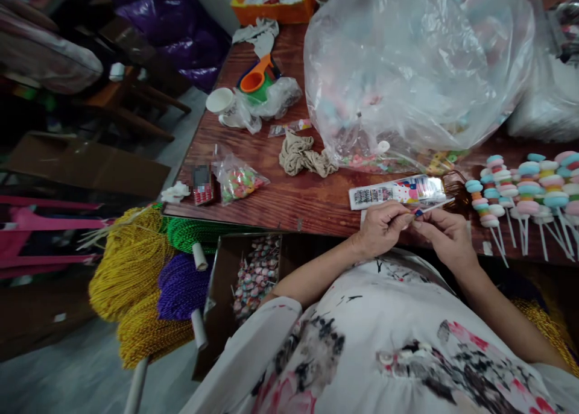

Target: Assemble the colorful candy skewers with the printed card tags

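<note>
On the far left, here are bundles of yellow rope (124,263), with purple rope (181,287) tucked in close. Up to the surface (275,212) now, and a phone (203,188) with red keys lies near the edge, its screen blurred to blocks, no reading that. Just beside it sits a small clear bag (239,184) of green and reddish bits, and next along, a crumpled tan cloth (298,155). Then the printed packets (371,197): a patch of dark lettering, bright coloured spots, but the print is too small to read. Behind them bulges a big clear bag (416,70), pastel shapes showing through. And right in front of the packets, the action! The left hand (383,227) pinches tight, the right hand (446,236) meets it, fingers narrow on both, holding a thin white strip (436,207) with a red-and-blue end between them. Further right, pastel candy sticks (527,188) lie in a crowded row.
</note>
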The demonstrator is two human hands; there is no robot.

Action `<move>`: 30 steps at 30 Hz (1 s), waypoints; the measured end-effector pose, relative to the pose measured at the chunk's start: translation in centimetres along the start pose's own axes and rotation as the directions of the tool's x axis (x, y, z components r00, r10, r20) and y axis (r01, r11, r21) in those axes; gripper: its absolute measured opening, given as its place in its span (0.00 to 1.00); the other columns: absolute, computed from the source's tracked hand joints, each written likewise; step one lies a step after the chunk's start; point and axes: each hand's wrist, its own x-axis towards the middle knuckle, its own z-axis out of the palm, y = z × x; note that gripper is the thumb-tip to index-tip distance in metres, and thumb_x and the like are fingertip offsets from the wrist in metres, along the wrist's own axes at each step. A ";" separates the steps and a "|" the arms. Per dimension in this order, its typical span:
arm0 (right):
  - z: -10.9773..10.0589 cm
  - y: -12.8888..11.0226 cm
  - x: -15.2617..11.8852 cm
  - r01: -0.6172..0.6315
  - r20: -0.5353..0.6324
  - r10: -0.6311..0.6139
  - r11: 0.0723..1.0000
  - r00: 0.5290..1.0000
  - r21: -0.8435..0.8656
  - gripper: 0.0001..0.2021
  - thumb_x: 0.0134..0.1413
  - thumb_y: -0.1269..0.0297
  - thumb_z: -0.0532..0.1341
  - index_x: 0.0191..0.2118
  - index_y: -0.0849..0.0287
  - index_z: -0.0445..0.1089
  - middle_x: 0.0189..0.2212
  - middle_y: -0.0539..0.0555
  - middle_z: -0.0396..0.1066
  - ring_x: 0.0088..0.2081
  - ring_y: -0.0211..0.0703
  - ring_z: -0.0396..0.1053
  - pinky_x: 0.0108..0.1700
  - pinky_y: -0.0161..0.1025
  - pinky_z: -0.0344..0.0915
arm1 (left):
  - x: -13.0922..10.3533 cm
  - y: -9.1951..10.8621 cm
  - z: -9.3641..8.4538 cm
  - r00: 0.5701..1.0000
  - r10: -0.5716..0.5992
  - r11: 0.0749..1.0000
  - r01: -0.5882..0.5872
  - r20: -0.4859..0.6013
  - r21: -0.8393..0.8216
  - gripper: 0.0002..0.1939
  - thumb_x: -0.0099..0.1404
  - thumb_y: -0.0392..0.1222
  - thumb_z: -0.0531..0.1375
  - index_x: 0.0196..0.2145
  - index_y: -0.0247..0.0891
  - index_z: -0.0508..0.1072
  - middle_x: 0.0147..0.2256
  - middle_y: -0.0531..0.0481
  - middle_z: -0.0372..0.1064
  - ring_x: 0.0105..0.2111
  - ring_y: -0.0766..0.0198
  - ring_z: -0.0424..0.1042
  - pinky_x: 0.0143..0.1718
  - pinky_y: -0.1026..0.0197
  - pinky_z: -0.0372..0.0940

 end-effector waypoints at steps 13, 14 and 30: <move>-4.4 -2.1 0.4 0.938 0.655 -0.672 0.273 0.346 -0.215 0.13 0.57 0.72 0.55 0.45 0.54 0.71 0.29 0.54 0.73 0.33 0.42 0.69 0.40 0.44 0.68 | 0.7 1.3 -1.7 0.475 -0.424 0.554 0.810 0.771 -0.193 0.20 0.41 0.51 0.74 0.21 0.33 0.73 0.19 0.50 0.70 0.16 0.69 0.64 0.16 0.66 0.59; -4.4 -2.4 0.2 0.956 0.686 -0.667 0.222 0.292 -0.191 0.14 0.58 0.72 0.55 0.48 0.54 0.70 0.30 0.54 0.73 0.34 0.42 0.69 0.41 0.45 0.68 | 0.8 1.3 -1.8 0.419 -0.404 0.537 0.828 0.813 -0.160 0.20 0.40 0.50 0.74 0.21 0.33 0.74 0.19 0.49 0.71 0.16 0.68 0.66 0.16 0.66 0.60; -2.1 -4.2 -0.2 0.984 0.770 -0.616 0.045 0.165 -0.175 0.07 0.60 0.70 0.55 0.38 0.56 0.70 0.30 0.53 0.73 0.32 0.40 0.67 0.35 0.43 0.62 | 0.7 1.8 -2.3 0.578 -0.286 0.769 0.615 0.764 -0.177 0.20 0.29 0.50 0.77 0.17 0.38 0.77 0.16 0.49 0.71 0.17 0.60 0.69 0.15 0.60 0.64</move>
